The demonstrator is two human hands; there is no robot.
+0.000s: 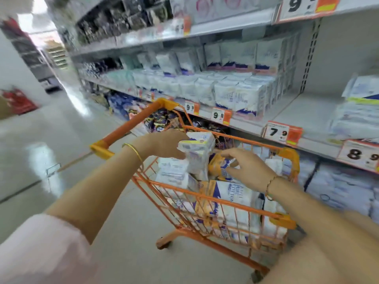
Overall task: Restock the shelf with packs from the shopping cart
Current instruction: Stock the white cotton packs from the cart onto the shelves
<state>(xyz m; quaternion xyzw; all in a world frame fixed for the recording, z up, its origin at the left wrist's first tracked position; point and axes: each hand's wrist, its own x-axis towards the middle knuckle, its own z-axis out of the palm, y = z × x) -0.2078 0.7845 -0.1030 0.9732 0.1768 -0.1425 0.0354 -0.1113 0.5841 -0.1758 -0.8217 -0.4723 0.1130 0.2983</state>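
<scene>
Packs [106, 25] on the far shelf [143, 41] are blurred.

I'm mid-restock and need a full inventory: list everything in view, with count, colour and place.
shopping cart: one, orange wire, centre foreground.
packs in cart: several, white with purple and yellow print, piled inside.
held pack: one, white with yellow-green strip, above the cart.
yellow pack: one, yellow and purple, atop the pile.
shelf: one, grey, right, partly bare.
shelved packs: many, white, middle level.
dark packs: several, purple, lower level behind cart.
price tags: at least four, white and orange, shelf edges.
red display: one, blurred, floor far left.
left hand: grips the held pack.
right hand: fingers spread over the yellow pack, grip unclear.
</scene>
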